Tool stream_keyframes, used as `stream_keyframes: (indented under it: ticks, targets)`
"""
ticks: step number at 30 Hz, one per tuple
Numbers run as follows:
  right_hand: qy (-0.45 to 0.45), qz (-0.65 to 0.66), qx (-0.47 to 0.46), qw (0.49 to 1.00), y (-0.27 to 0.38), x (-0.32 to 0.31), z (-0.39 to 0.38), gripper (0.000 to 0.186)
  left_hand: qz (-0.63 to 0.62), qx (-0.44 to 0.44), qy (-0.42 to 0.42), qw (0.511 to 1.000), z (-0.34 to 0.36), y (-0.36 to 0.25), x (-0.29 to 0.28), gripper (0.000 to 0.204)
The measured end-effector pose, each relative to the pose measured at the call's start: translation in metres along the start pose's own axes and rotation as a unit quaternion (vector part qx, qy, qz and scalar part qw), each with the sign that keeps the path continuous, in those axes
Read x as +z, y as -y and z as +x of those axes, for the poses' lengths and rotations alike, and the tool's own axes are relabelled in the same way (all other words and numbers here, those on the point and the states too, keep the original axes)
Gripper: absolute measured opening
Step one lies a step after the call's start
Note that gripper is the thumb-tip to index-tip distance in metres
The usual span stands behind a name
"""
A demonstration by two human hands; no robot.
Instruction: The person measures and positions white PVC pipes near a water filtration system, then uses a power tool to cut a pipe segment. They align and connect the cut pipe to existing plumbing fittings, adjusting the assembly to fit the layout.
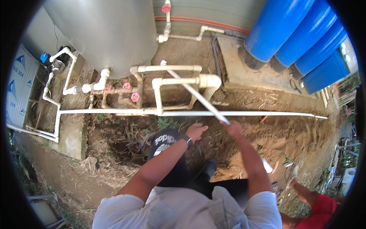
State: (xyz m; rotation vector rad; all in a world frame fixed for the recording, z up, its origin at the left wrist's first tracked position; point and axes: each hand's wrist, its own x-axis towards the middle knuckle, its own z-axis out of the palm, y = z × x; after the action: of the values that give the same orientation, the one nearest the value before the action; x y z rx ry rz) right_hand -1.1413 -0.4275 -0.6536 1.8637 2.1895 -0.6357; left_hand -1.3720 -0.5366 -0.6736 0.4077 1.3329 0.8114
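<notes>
My right hand (233, 129) is closed around the near end of a straight white plastic pipe (206, 103). The pipe slants away to the far left, passing over the beige pipe loops (177, 81). My left hand (196, 132) holds nothing; its fingers are partly stretched toward the right, a little apart from the slanted pipe. A dark band sits on my left wrist. Beyond both hands, a long white pipe (267, 113) lies across the dirt. Several valves with red handles (135, 97) stand among the pipework left of the loops.
A large grey tank (110, 34) stands at the far left. Several blue cylinders (282, 26) stand on a concrete slab (240, 68) at the far right. A panel with blue markings (21, 87) is at the left edge. Another person in red (324, 208) is at the lower right.
</notes>
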Motion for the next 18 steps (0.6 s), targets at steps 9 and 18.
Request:
stream_keyframes:
  ticks: [9,18]
  targets:
    - [-0.061,0.235,-0.005,0.97,0.101,0.105,0.097,0.075,-0.094,-0.139,-0.078,0.983,0.054,0.076,0.007,0.058]
    - [-0.066,0.4,-0.029,0.914,0.171,0.142,0.167,0.057,-0.09,0.013,-0.231,0.969,0.081,0.099,0.019,0.057]
